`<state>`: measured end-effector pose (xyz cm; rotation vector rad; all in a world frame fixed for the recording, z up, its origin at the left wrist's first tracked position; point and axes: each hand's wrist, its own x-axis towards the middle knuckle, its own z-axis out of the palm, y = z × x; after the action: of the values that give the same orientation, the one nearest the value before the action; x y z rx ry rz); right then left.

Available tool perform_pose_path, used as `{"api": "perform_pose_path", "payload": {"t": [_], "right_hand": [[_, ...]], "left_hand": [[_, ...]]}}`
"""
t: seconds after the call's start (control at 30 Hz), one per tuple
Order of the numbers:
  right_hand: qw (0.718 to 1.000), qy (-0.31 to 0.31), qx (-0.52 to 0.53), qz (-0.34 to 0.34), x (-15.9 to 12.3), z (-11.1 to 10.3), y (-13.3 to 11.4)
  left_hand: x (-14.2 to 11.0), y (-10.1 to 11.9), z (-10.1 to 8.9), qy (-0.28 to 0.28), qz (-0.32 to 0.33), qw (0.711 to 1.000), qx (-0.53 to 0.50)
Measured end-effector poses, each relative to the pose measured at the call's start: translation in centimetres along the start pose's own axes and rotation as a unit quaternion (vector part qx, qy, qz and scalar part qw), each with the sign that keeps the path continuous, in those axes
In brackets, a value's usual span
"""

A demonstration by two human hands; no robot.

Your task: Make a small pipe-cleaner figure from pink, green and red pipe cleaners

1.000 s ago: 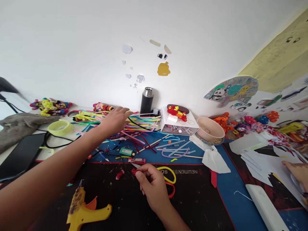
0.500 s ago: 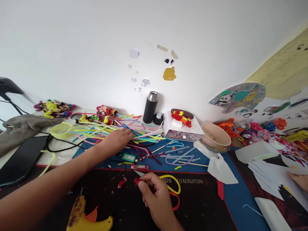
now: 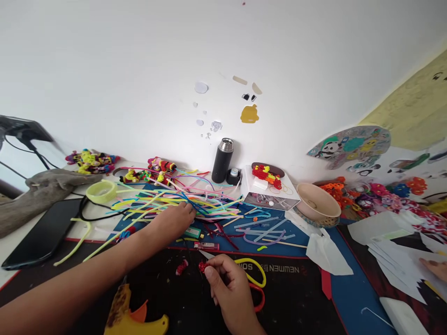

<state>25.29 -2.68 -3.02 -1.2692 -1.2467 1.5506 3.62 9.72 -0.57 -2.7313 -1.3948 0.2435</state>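
My left hand [image 3: 174, 218] reaches into a loose heap of colourful pipe cleaners [image 3: 153, 197], its fingers bent down and closed on some of them; the fingertips are partly hidden. Between thumb and forefinger, my right hand [image 3: 230, 291] pinches a small dark red fuzzy piece [image 3: 202, 266]. A similar red fuzzy piece [image 3: 181, 267] lies just left of it on the black mat [image 3: 289, 288]. Scissors [image 3: 260, 274] with yellow and red handles lie beneath and beside my right hand, the blade tip poking out above it. A yellow glue gun [image 3: 139, 323] rests at the front.
A black phone [image 3: 42, 232] and a yellow-green tape roll [image 3: 101, 191] are at left. Behind stand a black flask [image 3: 222, 162], a white box [image 3: 270, 190] and a pink bowl [image 3: 318, 202]. At far right, another person's hand [image 3: 435, 269] touches white papers [image 3: 401, 270].
The view has shifted slightly. My left hand has drawn a little nearer over the heap, its fingers more bent, and some pipe cleaners have moved. My right hand still pinches the red piece.
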Motion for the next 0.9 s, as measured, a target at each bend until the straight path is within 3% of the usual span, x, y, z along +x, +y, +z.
{"api": "perform_pose_path", "payload": {"t": [0.43,0.6,0.77,0.9], "right_hand": [[1.0,0.0,-0.016,0.01,0.1,-0.1,0.2],[1.0,0.0,-0.012,0.011,0.0,-0.1,0.2],[1.0,-0.006,-0.003,0.017,-0.1,-0.1,0.0],[1.0,-0.004,-0.009,0.025,0.0,-0.2,-0.2]], "left_hand": [[1.7,-2.0,-1.6,0.033,0.02,0.998,-0.049],[3.3,-4.6,-3.9,0.042,0.01,0.998,-0.047],[5.7,-7.7,-6.6,0.051,-0.051,0.996,-0.052],[7.1,-9.7,-6.8,0.039,-0.089,0.993,-0.07]]}}
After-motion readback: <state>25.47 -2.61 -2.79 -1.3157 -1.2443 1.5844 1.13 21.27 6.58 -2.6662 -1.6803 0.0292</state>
